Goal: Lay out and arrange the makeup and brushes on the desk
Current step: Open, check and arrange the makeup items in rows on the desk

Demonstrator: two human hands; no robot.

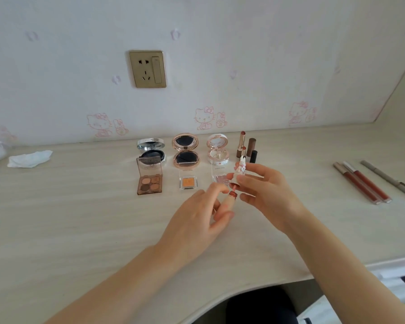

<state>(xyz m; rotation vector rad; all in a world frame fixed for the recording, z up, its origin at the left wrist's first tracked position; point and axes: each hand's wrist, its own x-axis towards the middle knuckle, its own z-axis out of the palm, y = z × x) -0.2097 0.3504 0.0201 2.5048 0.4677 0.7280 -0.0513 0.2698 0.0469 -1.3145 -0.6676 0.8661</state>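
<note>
— What sits on the pale bench below the cat-print wallpaper?
— Open compacts and palettes in rows near the back edge; their lettering is too small to read.
— The hands?
— In front of those rows, the left hand pinches a lipstick and the right hand grips a bunny-topped cap.

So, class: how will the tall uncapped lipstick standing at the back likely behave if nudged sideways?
The lipstick stands tall on a narrow base, so it probably tips easily. Its exposed tip would likely smear or snap on falling. Being round, it may roll across the desk.
</note>
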